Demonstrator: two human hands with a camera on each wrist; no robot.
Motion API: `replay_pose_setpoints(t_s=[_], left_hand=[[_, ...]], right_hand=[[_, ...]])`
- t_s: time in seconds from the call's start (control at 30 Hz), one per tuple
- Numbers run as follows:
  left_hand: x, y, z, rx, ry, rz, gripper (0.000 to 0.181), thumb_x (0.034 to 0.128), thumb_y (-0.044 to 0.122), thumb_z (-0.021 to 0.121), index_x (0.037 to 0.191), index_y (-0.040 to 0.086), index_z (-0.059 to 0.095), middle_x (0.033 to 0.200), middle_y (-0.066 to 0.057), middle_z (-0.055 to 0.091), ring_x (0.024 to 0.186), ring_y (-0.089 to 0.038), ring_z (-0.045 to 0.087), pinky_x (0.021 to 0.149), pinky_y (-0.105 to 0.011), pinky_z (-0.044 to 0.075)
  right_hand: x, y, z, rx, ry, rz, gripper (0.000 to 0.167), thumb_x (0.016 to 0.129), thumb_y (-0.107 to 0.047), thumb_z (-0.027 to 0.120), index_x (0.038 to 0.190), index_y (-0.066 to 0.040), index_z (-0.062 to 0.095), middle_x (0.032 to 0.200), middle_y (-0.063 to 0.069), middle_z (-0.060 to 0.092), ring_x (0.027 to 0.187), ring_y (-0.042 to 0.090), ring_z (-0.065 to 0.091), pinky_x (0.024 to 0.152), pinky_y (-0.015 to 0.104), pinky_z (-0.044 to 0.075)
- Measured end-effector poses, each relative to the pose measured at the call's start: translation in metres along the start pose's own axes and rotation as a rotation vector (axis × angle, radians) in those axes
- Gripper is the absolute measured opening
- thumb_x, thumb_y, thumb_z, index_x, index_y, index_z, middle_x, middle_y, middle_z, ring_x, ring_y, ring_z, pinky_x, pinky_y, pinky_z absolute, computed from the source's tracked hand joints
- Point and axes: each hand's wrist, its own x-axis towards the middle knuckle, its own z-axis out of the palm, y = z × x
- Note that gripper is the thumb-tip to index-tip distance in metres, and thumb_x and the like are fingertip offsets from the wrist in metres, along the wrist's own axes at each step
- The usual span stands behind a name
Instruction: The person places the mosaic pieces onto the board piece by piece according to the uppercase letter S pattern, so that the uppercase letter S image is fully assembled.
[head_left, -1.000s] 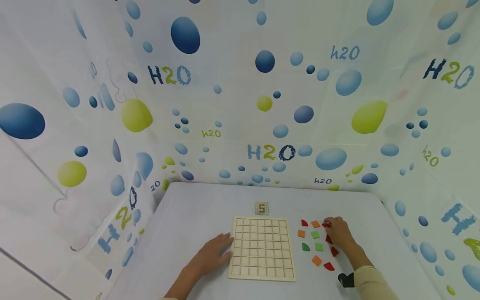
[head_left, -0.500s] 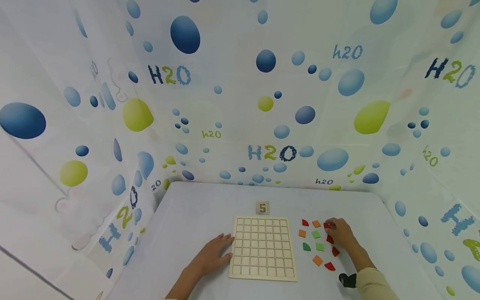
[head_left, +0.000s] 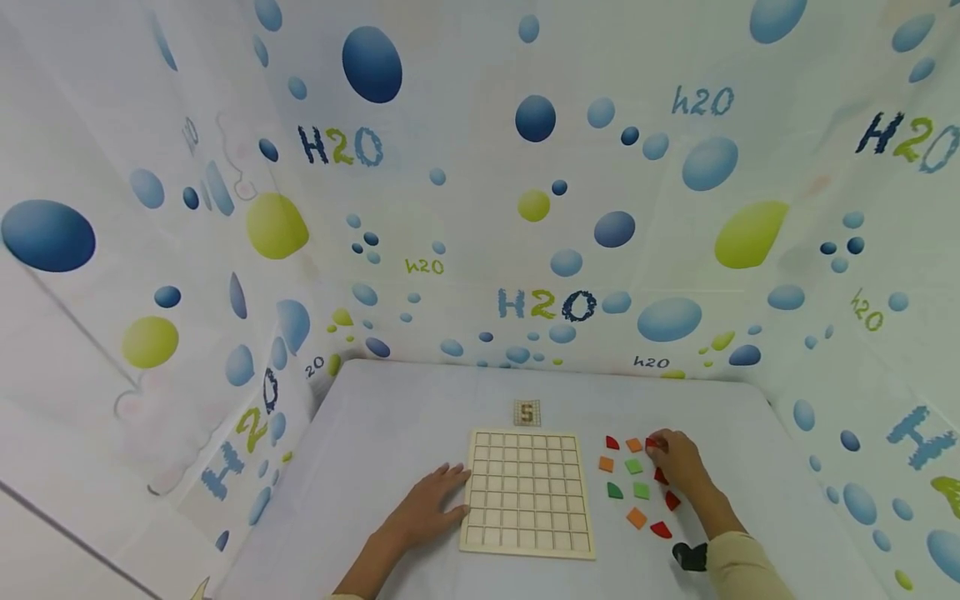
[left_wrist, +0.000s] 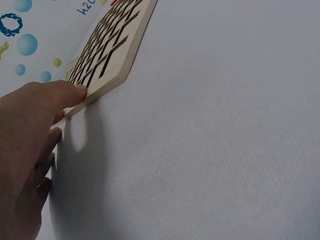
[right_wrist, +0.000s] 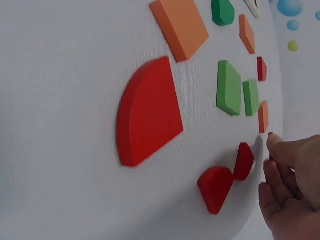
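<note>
One released left grip (head_left: 431,504), mine, touches the left edge of the wooden grid board (head_left: 527,493) on the desk (head_left: 390,417). Just beyond the board's far edge lies a small square card (head_left: 527,412). Right of the board lie orange pieces (head_left: 637,518), green pieces (head_left: 641,491) and red pieces (head_left: 662,529). Farther right, my right grip (head_left: 681,460) pinches a red quarter-round (head_left: 651,442) at its fingertips.
</note>
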Motion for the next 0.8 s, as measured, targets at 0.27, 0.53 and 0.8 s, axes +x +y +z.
replay_pose_setpoints(t_s=[0.27, 0.53, 0.8], left_hand=[[-0.001, 0.001, -0.001, -0.009, -0.01, -0.006, 0.064, 0.1008, 0.044, 0.067, 0.156, 0.016, 0.052, 0.163, -0.011, 0.048, 0.154, -0.044, 0.037, 0.123, -0.068, 0.033], [0.0, -0.001, 0.0, -0.006, 0.009, 0.006, 0.063, 0.1008, 0.043, 0.067, 0.156, 0.016, 0.053, 0.163, -0.011, 0.049, 0.154, -0.044, 0.038, 0.123, -0.067, 0.033], [0.0, -0.001, 0.0, -0.019, 0.005, 0.001, 0.063, 0.1009, 0.043, 0.067, 0.156, 0.016, 0.053, 0.163, -0.011, 0.049, 0.154, -0.044, 0.037, 0.122, -0.068, 0.033]], right_hand=[[0.003, -0.024, 0.009, 0.062, 0.027, -0.042, 0.029, 0.103, -0.009, 0.067, 0.126, 0.007, 0.066, 0.116, 0.022, 0.066, 0.105, 0.035, 0.062, 0.099, 0.056, 0.056], [0.008, -0.067, 0.035, 0.107, 0.062, -0.128, 0.021, 0.099, -0.005, 0.07, 0.117, 0.005, 0.07, 0.106, 0.017, 0.067, 0.097, 0.03, 0.065, 0.089, 0.047, 0.059], [0.006, -0.099, 0.076, 0.171, 0.03, -0.198, 0.021, 0.095, -0.005, 0.075, 0.114, 0.004, 0.073, 0.103, 0.012, 0.068, 0.094, 0.025, 0.065, 0.083, 0.043, 0.059]])
